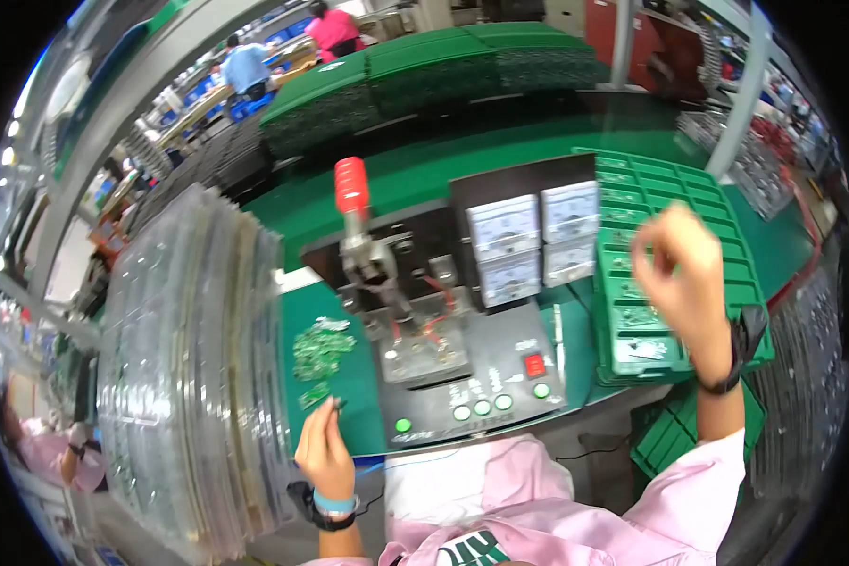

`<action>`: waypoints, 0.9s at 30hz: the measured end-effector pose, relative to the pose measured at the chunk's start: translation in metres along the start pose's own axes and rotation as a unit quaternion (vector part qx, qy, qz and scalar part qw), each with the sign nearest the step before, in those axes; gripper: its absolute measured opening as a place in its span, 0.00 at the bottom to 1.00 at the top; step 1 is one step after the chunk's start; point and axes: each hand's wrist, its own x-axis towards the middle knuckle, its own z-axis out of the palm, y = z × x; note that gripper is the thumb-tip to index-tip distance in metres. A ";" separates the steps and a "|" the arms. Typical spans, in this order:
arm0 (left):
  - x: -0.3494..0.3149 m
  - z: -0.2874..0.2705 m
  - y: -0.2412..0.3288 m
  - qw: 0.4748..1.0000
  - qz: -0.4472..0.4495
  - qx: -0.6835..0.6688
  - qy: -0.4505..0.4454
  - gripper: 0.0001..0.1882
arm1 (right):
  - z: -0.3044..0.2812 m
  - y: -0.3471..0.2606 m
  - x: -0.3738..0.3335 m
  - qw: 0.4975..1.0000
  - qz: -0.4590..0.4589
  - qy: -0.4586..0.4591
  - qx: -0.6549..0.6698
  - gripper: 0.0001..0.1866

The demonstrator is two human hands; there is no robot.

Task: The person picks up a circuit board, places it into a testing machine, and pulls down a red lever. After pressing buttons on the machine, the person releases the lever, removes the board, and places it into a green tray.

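Note:
Beside the test fixture, my left hand (325, 455) has its thumb and fingers pinched together. A small dark bit shows at the fingertips, too small to name. Just beyond them lies a small green circuit board (314, 394), with a pile of such boards (323, 351) behind it. My right hand (681, 274) is over the green compartment tray (717, 222), fingers curled and smeared by motion; whether it holds anything cannot be seen. Between my hands stands the test fixture (424, 354), with a red-handled toggle clamp (352, 189), green buttons and a red switch.
Four lit display panels (505, 231) stand behind the fixture. Tall stacked clear plastic trays (189, 368) border the left side. Several green-topped stacks (434, 57) line the back. A metal post (740, 104) rises at far right. Other people work in the distance and at far left.

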 end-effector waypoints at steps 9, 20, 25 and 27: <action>0.039 0.045 0.053 0.947 0.297 -0.033 -0.115 0.15 | 0.054 0.265 -0.012 0.942 0.133 0.002 -0.309 0.05; 0.021 0.063 0.065 0.953 0.250 0.009 -0.171 0.18 | 0.030 0.141 0.046 0.987 0.047 0.059 -0.144 0.12; 0.013 0.062 0.067 0.956 0.237 0.007 -0.173 0.19 | 0.038 0.008 0.056 0.996 -0.082 0.031 -0.030 0.11; 0.011 0.062 0.067 0.956 0.233 0.001 -0.177 0.19 | 0.047 -0.032 0.054 0.990 -0.138 0.000 0.015 0.17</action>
